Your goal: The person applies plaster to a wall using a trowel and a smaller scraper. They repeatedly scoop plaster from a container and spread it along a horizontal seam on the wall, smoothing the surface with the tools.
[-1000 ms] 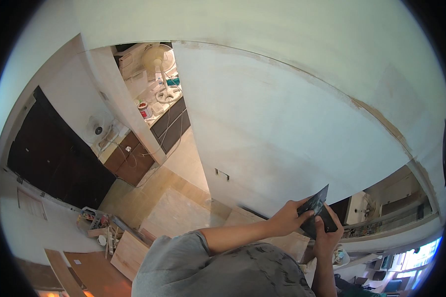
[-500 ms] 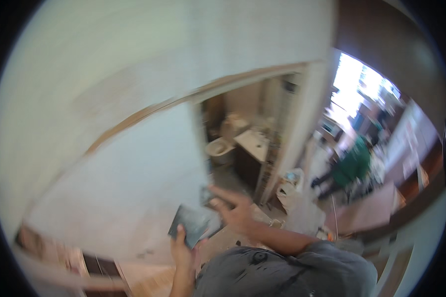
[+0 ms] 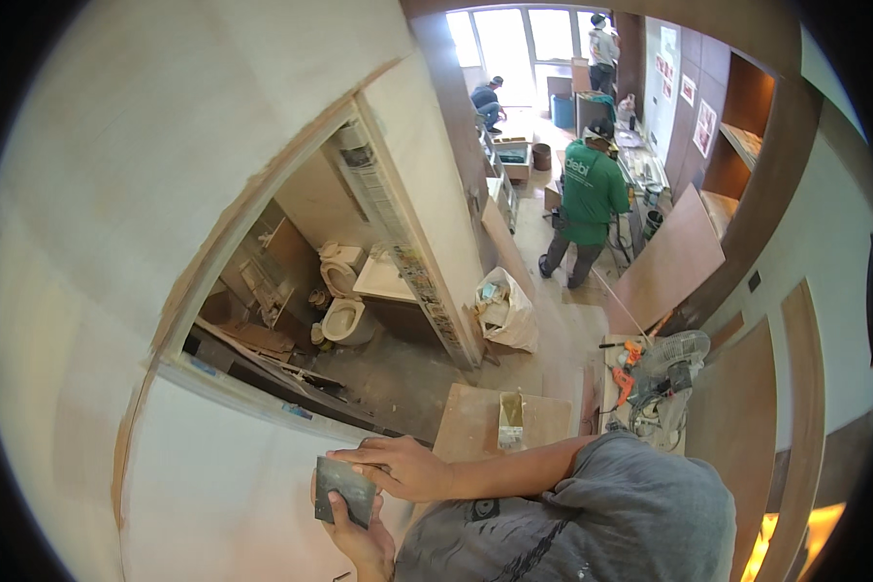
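Note:
My left hand (image 3: 361, 545) grips a dark grey, flat, nearly square plate (image 3: 345, 491), its thumb pressed across the front and the fingers behind. The plate is held tilted in front of a pale wall (image 3: 213, 466), and its surface looks smudged. From the right, my right hand (image 3: 403, 468) reaches over to the plate's upper right edge, fingers bent and close together. Its fingertips are partly hidden there, and what they pinch cannot be made out.
A doorway (image 3: 252, 194) opens onto a room with a toilet (image 3: 345, 321). Along the passage are a full white sack (image 3: 506, 310), a board (image 3: 456, 422) with an open container (image 3: 510, 420), orange power tools (image 3: 623, 380) and a fan (image 3: 677, 351). A person in green (image 3: 588, 194) works farther off.
The view has swung right and steadied, bringing more of the passage into sight. My right hand, apart from the plate before, is now at its upper edge.

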Demonstrator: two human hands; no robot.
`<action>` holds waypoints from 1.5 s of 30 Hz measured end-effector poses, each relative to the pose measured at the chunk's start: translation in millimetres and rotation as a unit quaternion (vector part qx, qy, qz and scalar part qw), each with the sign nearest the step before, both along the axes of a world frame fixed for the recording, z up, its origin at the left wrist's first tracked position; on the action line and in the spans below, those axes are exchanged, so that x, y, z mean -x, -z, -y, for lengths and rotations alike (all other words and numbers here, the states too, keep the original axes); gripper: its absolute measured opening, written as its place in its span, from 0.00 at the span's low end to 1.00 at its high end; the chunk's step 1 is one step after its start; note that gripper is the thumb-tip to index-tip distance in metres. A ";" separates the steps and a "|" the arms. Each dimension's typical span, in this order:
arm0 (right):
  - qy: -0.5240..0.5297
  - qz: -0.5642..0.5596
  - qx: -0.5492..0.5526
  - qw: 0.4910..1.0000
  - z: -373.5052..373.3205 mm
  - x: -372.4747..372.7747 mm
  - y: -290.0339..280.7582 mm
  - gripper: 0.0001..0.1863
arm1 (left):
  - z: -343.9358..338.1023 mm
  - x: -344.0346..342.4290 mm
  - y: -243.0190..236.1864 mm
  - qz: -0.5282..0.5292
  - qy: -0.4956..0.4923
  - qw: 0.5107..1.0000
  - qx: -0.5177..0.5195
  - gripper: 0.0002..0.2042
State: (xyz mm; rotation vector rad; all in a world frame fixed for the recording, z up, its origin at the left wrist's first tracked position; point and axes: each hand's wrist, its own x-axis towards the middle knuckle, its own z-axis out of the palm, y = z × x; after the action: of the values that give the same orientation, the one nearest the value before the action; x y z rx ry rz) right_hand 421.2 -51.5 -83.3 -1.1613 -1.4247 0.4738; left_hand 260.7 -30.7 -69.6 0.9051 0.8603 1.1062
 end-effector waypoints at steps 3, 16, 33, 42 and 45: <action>0.012 -0.013 0.010 1.000 -3.9 -8.2 16.4 0.22 | -3.1 -10.1 4.0 -0.038 0.020 0.999 -0.024 0.27; 0.023 0.067 0.077 0.995 -11.2 -4.6 31.3 0.21 | -82.3 30.8 -1.1 -0.237 0.050 0.948 -0.207 0.26; 0.084 -0.361 0.182 0.911 -43.8 16.5 20.1 0.24 | -70.5 87.2 25.3 -0.121 0.117 0.973 0.156 0.32; -0.262 -0.510 0.261 0.776 -13.5 28.6 44.3 0.25 | -71.7 81.8 26.3 0.108 0.260 0.909 0.308 0.09; -0.339 -0.439 0.299 0.777 -5.5 18.0 53.2 0.26 | -75.8 85.1 9.4 0.131 0.214 0.926 0.280 0.09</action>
State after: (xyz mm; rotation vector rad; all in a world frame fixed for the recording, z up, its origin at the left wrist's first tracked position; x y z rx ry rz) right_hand 403.2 -46.0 -136.5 -0.6388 -0.7873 1.8250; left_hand 175.6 45.1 -79.1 0.4186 0.6594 0.5326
